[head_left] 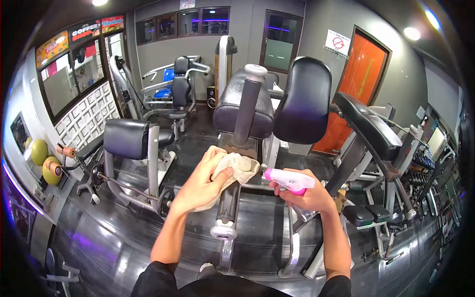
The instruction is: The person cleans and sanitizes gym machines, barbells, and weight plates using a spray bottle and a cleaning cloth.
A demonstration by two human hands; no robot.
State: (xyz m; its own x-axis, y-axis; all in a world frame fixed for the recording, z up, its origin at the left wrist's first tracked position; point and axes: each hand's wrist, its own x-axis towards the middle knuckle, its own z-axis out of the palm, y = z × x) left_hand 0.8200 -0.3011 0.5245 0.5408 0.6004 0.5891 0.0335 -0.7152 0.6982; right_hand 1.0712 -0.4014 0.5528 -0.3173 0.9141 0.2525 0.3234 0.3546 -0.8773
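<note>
My left hand [205, 180] is closed around a crumpled cream cloth [239, 167], which lies against the worn middle of a machine's padded bar. The bar's dark foam upper part [246, 114] rises beyond the cloth to a pale round end cap. Its lower part [228, 204] runs toward me and finishes in another pale cap [224, 230]. To the right, my right hand [306, 193] grips a spray bottle with a white and pink trigger head [289, 180]. The bottle's nozzle points left, toward the cloth. Its body is mostly hidden behind my fingers.
A black padded seat [242, 106] and backrest [303, 99] stand just past the bar. Another padded machine [126, 138] is at left, with a long pad [368, 123] at right. An orange door [354, 94] is in the back wall. Dumbbell racks [425, 171] line the right side.
</note>
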